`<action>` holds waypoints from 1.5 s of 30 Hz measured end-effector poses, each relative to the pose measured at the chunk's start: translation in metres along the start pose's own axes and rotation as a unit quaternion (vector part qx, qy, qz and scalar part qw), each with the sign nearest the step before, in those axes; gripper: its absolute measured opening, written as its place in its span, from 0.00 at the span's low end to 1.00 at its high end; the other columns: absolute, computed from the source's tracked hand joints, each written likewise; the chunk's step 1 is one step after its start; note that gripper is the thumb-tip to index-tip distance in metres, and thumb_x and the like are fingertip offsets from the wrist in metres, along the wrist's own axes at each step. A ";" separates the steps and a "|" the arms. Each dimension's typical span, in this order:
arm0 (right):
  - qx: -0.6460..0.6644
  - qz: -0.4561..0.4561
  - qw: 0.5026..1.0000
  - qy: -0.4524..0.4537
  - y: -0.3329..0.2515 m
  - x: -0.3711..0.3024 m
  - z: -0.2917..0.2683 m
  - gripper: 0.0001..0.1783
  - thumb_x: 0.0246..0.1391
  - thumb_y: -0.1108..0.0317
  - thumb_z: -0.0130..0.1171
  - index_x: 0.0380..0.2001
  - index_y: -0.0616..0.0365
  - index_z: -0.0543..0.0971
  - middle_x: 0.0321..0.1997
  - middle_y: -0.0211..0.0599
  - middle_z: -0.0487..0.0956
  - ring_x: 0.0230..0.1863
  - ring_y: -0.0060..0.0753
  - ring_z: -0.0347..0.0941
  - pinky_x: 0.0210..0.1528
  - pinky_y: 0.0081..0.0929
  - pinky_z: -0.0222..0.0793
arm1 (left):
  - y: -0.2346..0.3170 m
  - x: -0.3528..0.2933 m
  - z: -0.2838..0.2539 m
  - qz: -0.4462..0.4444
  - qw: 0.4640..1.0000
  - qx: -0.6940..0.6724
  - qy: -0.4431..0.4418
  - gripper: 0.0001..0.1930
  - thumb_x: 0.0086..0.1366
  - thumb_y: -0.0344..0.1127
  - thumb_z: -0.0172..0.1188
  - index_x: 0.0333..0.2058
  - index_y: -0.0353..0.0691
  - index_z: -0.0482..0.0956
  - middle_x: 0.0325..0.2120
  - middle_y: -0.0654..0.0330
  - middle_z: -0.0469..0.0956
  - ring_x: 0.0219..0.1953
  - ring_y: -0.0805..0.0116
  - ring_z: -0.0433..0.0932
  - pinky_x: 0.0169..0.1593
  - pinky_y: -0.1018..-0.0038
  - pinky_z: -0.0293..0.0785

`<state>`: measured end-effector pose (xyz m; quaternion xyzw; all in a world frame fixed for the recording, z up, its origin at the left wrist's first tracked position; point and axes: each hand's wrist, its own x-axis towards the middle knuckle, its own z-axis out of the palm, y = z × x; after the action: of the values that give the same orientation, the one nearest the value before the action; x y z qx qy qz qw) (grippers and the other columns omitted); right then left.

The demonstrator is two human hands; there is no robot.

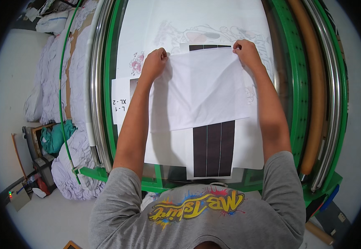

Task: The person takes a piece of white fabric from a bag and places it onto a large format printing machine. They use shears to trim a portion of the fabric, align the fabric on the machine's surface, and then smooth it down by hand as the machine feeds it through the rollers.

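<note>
While the left hand (155, 63) pinches one far corner of a white cloth (201, 83), the right hand (247, 54) pinches the other, partly covering a dark striped strip (213, 151)

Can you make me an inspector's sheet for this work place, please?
Surface: printed white paper on a green-framed table.
Job's things: a white cloth, partly covering a black striped strip.
Clutter: white fabric heaps and a green bundle, left of the table.
Left hand: pinching the cloth's far left corner.
Right hand: pinching its far right corner.
Cables: none I can be sure of.
Surroundings: a brown roller and a shiny metal roller at the right.
</note>
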<state>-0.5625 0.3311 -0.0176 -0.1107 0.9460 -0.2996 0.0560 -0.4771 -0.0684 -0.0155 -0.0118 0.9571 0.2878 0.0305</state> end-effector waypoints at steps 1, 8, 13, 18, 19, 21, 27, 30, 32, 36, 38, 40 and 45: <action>-0.003 -0.001 1.000 0.000 0.000 0.001 0.002 0.07 0.59 0.71 0.72 0.39 0.63 0.87 0.48 0.53 0.86 0.53 0.58 0.83 0.58 0.48 0.78 | -0.002 0.000 0.000 0.000 1.000 -0.001 0.002 0.07 0.71 0.31 0.65 0.42 0.33 0.83 0.40 0.44 0.87 0.44 0.43 0.86 0.50 0.54 0.80; 0.011 0.030 0.999 -0.016 0.001 0.005 0.003 0.06 0.60 0.73 0.72 0.38 0.63 0.85 0.49 0.53 0.84 0.53 0.58 0.82 0.59 0.47 0.77 | -0.002 0.000 0.000 -0.004 1.000 -0.008 -0.001 0.07 0.72 0.31 0.64 0.42 0.33 0.82 0.40 0.44 0.87 0.44 0.43 0.86 0.50 0.54 0.80; -0.008 0.019 1.000 -0.006 0.005 0.008 0.007 0.06 0.60 0.74 0.73 0.38 0.63 0.85 0.47 0.52 0.84 0.51 0.56 0.81 0.58 0.45 0.77 | 0.000 0.001 0.000 -0.011 1.000 -0.008 -0.006 0.07 0.72 0.31 0.64 0.42 0.33 0.83 0.40 0.44 0.87 0.44 0.43 0.86 0.50 0.54 0.80; -0.023 -0.001 0.999 0.023 0.014 0.010 0.014 0.05 0.58 0.76 0.73 0.35 0.64 0.84 0.44 0.49 0.83 0.48 0.52 0.81 0.55 0.43 0.77 | 0.001 0.003 0.000 -0.012 1.000 -0.005 -0.013 0.07 0.72 0.31 0.65 0.42 0.33 0.83 0.40 0.44 0.87 0.44 0.43 0.86 0.49 0.54 0.80; -0.021 -0.002 1.000 0.023 0.011 0.009 0.013 0.05 0.58 0.77 0.72 0.35 0.64 0.84 0.44 0.49 0.83 0.48 0.53 0.81 0.55 0.43 0.77 | 0.001 0.003 -0.001 -0.014 1.000 -0.005 -0.014 0.07 0.72 0.31 0.65 0.42 0.33 0.83 0.40 0.44 0.87 0.44 0.43 0.86 0.49 0.54 0.80; -0.017 -0.004 1.000 0.021 0.006 0.006 0.013 0.04 0.59 0.78 0.71 0.35 0.64 0.84 0.44 0.49 0.83 0.48 0.53 0.81 0.56 0.44 0.77 | 0.000 0.002 -0.002 -0.017 1.000 -0.004 -0.018 0.07 0.72 0.31 0.65 0.42 0.32 0.83 0.40 0.44 0.87 0.44 0.43 0.86 0.49 0.54 0.80; -0.030 0.006 1.000 -0.002 0.009 0.011 0.011 0.05 0.60 0.74 0.71 0.38 0.62 0.85 0.48 0.53 0.84 0.55 0.58 0.81 0.60 0.47 0.78 | -0.001 0.004 -0.001 -0.009 1.000 0.005 -0.014 0.08 0.72 0.32 0.65 0.42 0.32 0.82 0.39 0.44 0.87 0.43 0.44 0.87 0.48 0.54 0.80; -0.016 -0.001 1.000 0.016 0.004 0.007 0.008 0.06 0.58 0.76 0.73 0.36 0.65 0.84 0.43 0.51 0.85 0.47 0.52 0.82 0.54 0.43 0.77 | -0.004 0.003 -0.002 -0.011 1.000 -0.002 -0.016 0.08 0.72 0.32 0.65 0.42 0.32 0.83 0.39 0.44 0.87 0.43 0.43 0.87 0.48 0.54 0.80; -0.009 0.023 1.000 -0.017 0.000 0.006 -0.002 0.05 0.60 0.75 0.71 0.37 0.64 0.85 0.44 0.53 0.85 0.50 0.55 0.82 0.57 0.45 0.78 | 0.001 0.004 -0.003 -0.019 1.000 -0.004 -0.024 0.07 0.72 0.32 0.65 0.42 0.33 0.83 0.39 0.43 0.87 0.43 0.43 0.87 0.48 0.53 0.80; -0.003 0.031 0.999 -0.032 -0.003 0.006 -0.008 0.05 0.60 0.74 0.70 0.37 0.64 0.84 0.42 0.54 0.85 0.50 0.59 0.83 0.57 0.47 0.77 | 0.004 0.004 -0.005 -0.029 0.999 0.000 -0.024 0.07 0.73 0.31 0.64 0.42 0.33 0.83 0.39 0.43 0.88 0.44 0.42 0.87 0.48 0.53 0.80; -0.011 -0.002 1.000 -0.015 0.003 0.006 -0.005 0.05 0.61 0.74 0.69 0.37 0.64 0.83 0.42 0.55 0.85 0.49 0.60 0.82 0.55 0.48 0.77 | 0.007 0.005 -0.006 -0.028 0.999 0.004 -0.029 0.07 0.73 0.31 0.64 0.43 0.33 0.83 0.39 0.42 0.88 0.44 0.42 0.87 0.48 0.53 0.81; -0.015 -0.022 1.000 -0.006 0.005 0.005 -0.003 0.05 0.63 0.74 0.67 0.36 0.65 0.82 0.43 0.56 0.84 0.49 0.61 0.82 0.55 0.49 0.76 | 0.007 0.005 -0.007 -0.029 0.999 0.007 -0.032 0.07 0.73 0.31 0.65 0.43 0.33 0.83 0.39 0.42 0.88 0.44 0.41 0.88 0.49 0.53 0.81; -0.051 -0.051 0.997 0.005 0.002 -0.002 0.001 0.05 0.68 0.72 0.61 0.38 0.64 0.81 0.44 0.56 0.83 0.51 0.62 0.80 0.54 0.52 0.76 | 0.003 0.003 -0.005 -0.018 1.000 0.005 -0.020 0.08 0.73 0.32 0.65 0.43 0.33 0.84 0.39 0.43 0.89 0.44 0.42 0.88 0.49 0.53 0.82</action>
<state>-0.5606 0.3334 -0.0194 -0.1604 0.9534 -0.2535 0.0304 -0.4807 -0.0691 -0.0098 -0.0227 0.9574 0.2826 0.0551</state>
